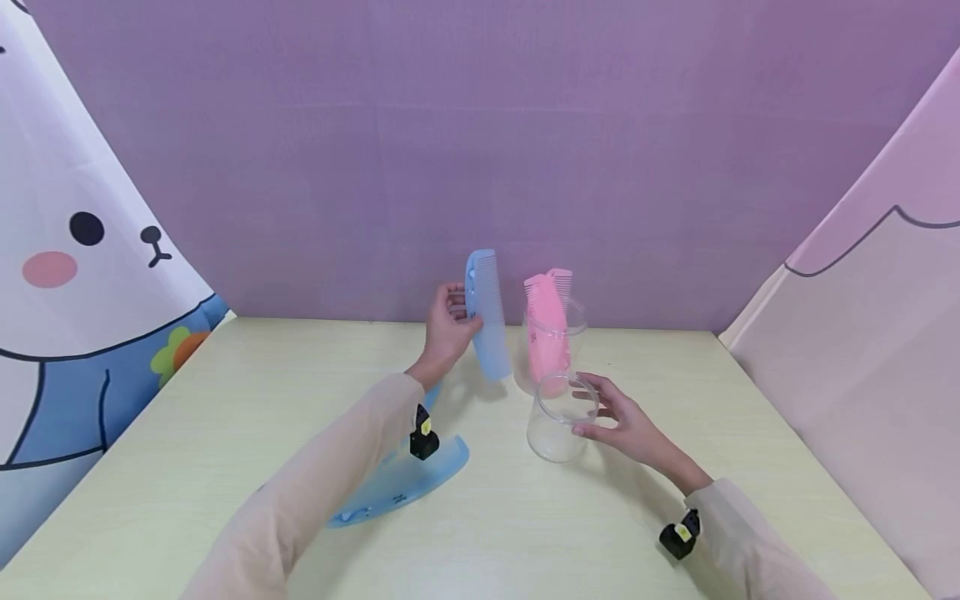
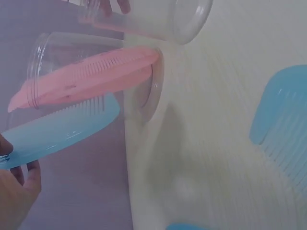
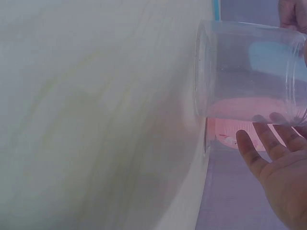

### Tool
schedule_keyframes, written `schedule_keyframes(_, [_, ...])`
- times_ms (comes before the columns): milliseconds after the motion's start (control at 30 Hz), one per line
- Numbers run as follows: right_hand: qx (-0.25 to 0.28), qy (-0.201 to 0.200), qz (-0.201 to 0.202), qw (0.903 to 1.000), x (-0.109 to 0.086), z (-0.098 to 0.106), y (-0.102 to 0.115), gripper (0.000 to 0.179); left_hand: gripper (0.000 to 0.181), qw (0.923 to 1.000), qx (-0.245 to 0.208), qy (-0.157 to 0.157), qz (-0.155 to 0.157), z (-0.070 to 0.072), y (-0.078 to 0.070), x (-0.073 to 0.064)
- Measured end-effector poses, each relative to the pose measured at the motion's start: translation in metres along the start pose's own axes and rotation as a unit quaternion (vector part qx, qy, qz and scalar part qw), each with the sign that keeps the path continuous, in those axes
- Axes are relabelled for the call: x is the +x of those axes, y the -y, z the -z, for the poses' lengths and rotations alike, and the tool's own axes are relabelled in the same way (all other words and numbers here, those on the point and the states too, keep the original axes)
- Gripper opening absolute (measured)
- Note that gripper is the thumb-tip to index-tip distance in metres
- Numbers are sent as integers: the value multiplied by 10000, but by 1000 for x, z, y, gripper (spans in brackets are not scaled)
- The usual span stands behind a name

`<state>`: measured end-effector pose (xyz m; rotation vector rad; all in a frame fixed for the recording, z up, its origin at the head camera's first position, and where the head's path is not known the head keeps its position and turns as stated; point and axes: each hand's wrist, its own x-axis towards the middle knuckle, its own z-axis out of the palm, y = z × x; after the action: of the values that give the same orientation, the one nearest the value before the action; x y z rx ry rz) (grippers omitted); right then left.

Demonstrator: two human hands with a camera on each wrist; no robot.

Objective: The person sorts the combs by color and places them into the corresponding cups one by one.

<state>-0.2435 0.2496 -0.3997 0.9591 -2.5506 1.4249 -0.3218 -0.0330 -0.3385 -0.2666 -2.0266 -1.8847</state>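
Note:
My left hand (image 1: 447, 329) pinches a light blue comb (image 1: 491, 321) between thumb and fingers. The comb is held nearly upright above the table, teeth towards the right. Beside it, a clear plastic cup (image 2: 48, 43) stands with pink combs (image 1: 547, 325) in it, their ends sticking out above the rim. My right hand (image 1: 618, 421) holds a second clear cup (image 1: 553, 440) near its rim, thumb in front and fingers round the far side. This cup stands upright on the table, nearer to me, and nothing shows inside it.
Another blue comb (image 1: 423, 479) lies on the pale table (image 1: 510, 542), partly hidden under my left forearm. A piece of blue (image 1: 432, 396) shows behind that sleeve. A purple cloth (image 1: 450, 150) rises along the table's back edge, with printed cloths at both sides.

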Motion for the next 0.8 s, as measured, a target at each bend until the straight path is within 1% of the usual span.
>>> schedule_keyframes(300, [47,39,-48,10000,0,0,1,69,49,9979,-295,-52,-569,-2,-15,-8])
schedule_keyframes(400, [62,35,-49,10000,0,0,1,69,49,9968,-333,28,-725,-5,-22,-12])
schedule_keyframes(533, [53,28,-44,10000,0,0,0,68,48,9951,-440,214,-855,-9,-31,-17])
schedule_keyframes(633, [32,4,-11,10000,0,-1,0,68,48,9936,-555,313,-936,-12,-45,-24])
schedule_keyframes(767, [19,-10,35,10000,0,0,-2,68,47,9927,-637,398,-948,-15,-64,-34])
schedule_keyframes(800, [11,-17,45,10000,0,0,-2,68,47,9924,-658,427,-949,-16,-67,-35])
